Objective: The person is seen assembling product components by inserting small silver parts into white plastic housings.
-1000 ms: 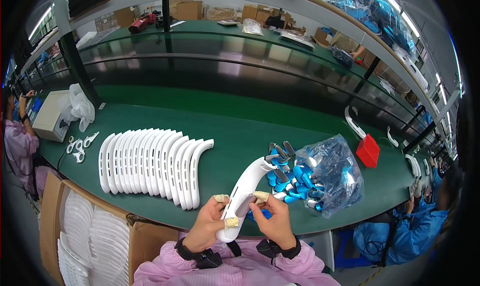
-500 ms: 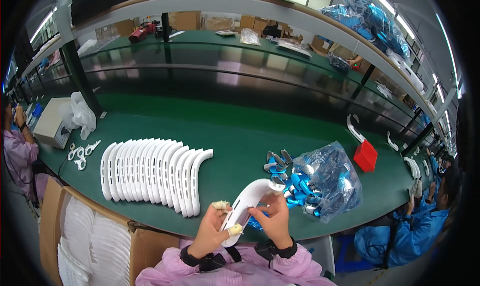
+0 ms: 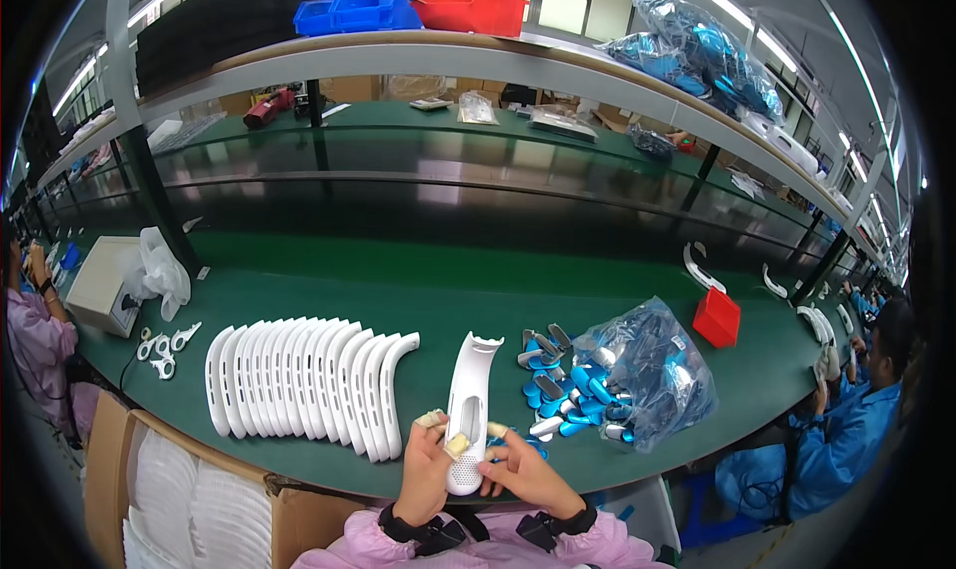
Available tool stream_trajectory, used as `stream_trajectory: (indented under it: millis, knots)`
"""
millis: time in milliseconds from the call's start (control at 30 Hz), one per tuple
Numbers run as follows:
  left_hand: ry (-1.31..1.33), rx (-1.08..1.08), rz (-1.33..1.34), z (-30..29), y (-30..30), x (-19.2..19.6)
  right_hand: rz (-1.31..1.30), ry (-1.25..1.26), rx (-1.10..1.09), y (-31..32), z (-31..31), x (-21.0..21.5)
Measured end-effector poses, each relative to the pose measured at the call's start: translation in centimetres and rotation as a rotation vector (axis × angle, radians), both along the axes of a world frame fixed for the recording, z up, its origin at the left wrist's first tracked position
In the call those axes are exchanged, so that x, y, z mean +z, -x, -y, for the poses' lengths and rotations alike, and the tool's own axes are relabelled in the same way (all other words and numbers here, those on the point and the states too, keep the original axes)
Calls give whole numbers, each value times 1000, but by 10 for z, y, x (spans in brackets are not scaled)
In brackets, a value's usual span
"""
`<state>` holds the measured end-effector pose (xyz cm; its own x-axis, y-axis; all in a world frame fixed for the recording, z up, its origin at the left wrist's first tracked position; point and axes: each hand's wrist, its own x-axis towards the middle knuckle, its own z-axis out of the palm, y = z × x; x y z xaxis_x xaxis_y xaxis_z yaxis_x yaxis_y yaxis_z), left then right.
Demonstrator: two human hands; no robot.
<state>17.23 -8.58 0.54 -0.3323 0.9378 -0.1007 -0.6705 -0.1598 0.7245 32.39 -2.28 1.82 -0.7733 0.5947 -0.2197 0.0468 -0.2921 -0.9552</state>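
Observation:
In front of me a white curved plastic shell (image 3: 468, 385) stands nearly upright, its long recess facing me and its perforated end lowest. My left hand (image 3: 424, 479) grips its lower left side, thumb across the front; the thumb and a finger wear pale yellowish coverings. On the lower right edge, my right hand (image 3: 535, 477) holds the same shell between thumb and fingers. To the left a row of similar white shells (image 3: 309, 380) lies side by side on the green table. A heap of small blue and grey glossy parts (image 3: 583, 390) lies right of the held shell.
A clear plastic bag (image 3: 669, 375) of blue parts adjoins the heap, with a red bin (image 3: 717, 317) beyond. White scissors-like handles (image 3: 164, 352) lie far left. A cardboard box (image 3: 105, 489) holds more shells. A shelf (image 3: 398, 59) spans above; a co-worker in blue (image 3: 846, 440) sits right.
The held shell has turned from a tilted side view to nearly upright, recess toward me. My right hand has moved down from its upper end to its lower edge. The view has tilted up.

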Motion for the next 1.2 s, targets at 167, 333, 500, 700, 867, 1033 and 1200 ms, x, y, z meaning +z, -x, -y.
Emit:
stream_trajectory:
  millis: [167,333,500,700,867,1033,1200]
  knots:
    - [-70,43,-212,3,-3,6,89,-463,-448,5,-1,16]
    - [-118,129,-413,10,-6,3,53,-797,-559,22,-4,36]
    - [-80,253,-603,16,-14,3,37,-739,-511,33,-2,29]
    - [-63,316,-675,18,-14,3,54,-763,-508,35,0,32]
    - [-31,362,-1012,20,-11,-1,165,-851,-539,37,2,40]
    - [-2,303,-973,20,-9,1,135,-832,-533,36,-8,31]
    - [-77,25,-234,13,7,8,169,-780,-662,18,-25,15]
